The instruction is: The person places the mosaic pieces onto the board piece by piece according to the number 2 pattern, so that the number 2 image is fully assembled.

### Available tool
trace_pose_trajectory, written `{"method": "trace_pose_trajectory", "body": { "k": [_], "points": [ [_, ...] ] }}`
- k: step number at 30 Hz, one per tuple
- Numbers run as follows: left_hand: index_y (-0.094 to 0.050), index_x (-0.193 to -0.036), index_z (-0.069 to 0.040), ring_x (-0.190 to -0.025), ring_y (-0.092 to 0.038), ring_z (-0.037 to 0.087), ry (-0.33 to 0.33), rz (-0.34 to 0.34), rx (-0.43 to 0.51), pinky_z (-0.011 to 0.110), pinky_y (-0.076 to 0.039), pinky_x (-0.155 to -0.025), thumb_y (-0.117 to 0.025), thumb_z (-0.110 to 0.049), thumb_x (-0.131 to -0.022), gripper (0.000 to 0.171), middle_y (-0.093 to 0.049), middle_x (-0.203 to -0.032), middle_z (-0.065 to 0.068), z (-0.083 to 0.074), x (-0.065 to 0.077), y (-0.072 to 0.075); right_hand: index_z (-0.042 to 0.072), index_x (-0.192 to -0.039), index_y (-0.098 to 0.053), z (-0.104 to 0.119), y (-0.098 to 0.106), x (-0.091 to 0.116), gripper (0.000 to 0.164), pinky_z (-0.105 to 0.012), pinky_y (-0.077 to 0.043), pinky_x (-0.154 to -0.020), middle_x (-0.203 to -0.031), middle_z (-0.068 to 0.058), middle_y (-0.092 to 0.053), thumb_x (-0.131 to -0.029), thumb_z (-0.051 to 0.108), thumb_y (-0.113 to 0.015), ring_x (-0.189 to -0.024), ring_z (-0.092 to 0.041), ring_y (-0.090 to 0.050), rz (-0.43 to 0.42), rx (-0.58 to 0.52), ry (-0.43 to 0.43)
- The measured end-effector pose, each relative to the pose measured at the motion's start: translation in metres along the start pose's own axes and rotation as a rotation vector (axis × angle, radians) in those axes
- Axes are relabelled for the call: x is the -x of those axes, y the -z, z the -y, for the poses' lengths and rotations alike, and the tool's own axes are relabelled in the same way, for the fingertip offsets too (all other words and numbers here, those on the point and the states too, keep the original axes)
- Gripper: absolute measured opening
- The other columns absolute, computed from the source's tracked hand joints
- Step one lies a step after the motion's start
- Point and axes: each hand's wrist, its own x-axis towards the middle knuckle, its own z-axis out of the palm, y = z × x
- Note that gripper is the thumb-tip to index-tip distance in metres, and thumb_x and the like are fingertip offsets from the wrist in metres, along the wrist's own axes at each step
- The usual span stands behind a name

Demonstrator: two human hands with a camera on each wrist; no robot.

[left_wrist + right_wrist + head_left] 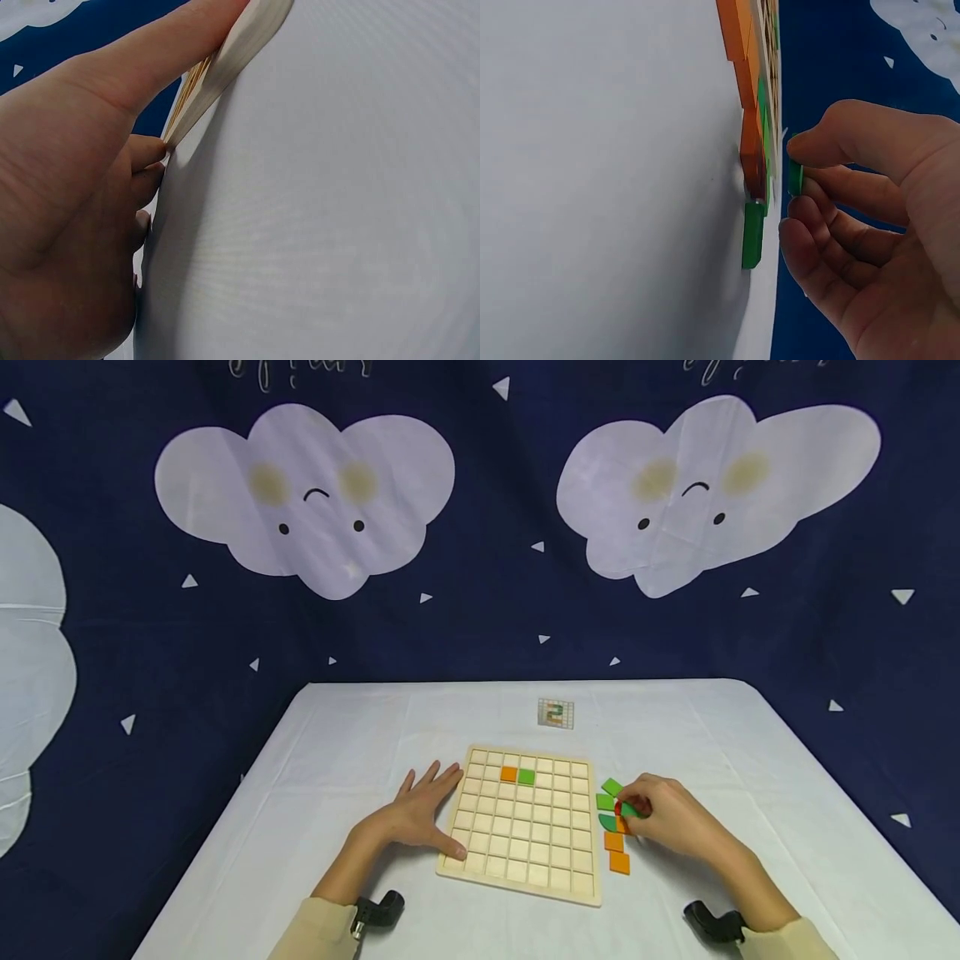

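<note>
A square wooden board [525,827] with a grid of cells lies on the table. An orange square tile [509,774] and a green square tile [527,777] sit side by side in its upper cells. My left hand [426,810] is spread along the board's left side, fingertips at the edge and thumb on the rim near the front corner. To the right of the board, my right hand [671,814] pinches a small green tile [796,176] between thumb and fingers, raised over the loose pieces. Another green piece [752,236] stands out beneath that hand.
Beside the board's right edge lie several loose pieces: green tiles [605,802], a dark green rounded piece [608,822], and orange tiles [619,862]. A small card with a grid pattern [556,713] is behind the board on the white-covered table [360,727].
</note>
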Motion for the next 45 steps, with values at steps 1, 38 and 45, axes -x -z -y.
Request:
{"method": "trace_pose_trajectory", "body": {
  "k": [1, 38, 45],
  "points": [
    [-0.018, -0.155, -0.015, -0.145, 0.001, 0.027, 0.001, 0.000, 0.001, 0.054, 0.006, -0.113, -0.074, -0.078, -0.052, 0.133, -0.014, -0.159, 0.001, 0.000, 0.000, 0.000, 0.013, -0.094, -0.073, 0.000, 0.000, -0.002, 0.022, -0.025, -0.041, -0.057, -0.077, 0.007, -0.056, -0.072, 0.011, -0.076, -0.068, -0.011, -0.049, -0.001, 0.001, 0.009],
    [-0.020, -0.155, -0.013, -0.145, -0.001, 0.029, -0.009, -0.006, 0.013, 0.055, 0.005, -0.112, -0.075, -0.078, -0.052, 0.133, -0.015, -0.159, 0.003, 0.000, 0.001, 0.001, 0.006, -0.103, -0.073, 0.026, -0.018, -0.061, 0.024, -0.027, -0.048, -0.062, -0.082, 0.008, -0.060, -0.080, 0.011, -0.076, -0.072, -0.012, -0.052, 0.072, -0.131, 0.109],
    [-0.020, -0.155, -0.013, -0.145, -0.001, 0.029, -0.013, -0.005, 0.014, 0.055, 0.005, -0.112, -0.075, -0.078, -0.052, 0.133, -0.015, -0.159, 0.002, 0.000, 0.000, 0.001, 0.002, -0.105, -0.072, 0.033, -0.018, -0.074, 0.028, -0.030, -0.050, -0.067, -0.087, 0.004, -0.063, -0.079, 0.012, -0.077, -0.075, -0.012, -0.055, 0.096, -0.162, 0.114]
  ]
}}
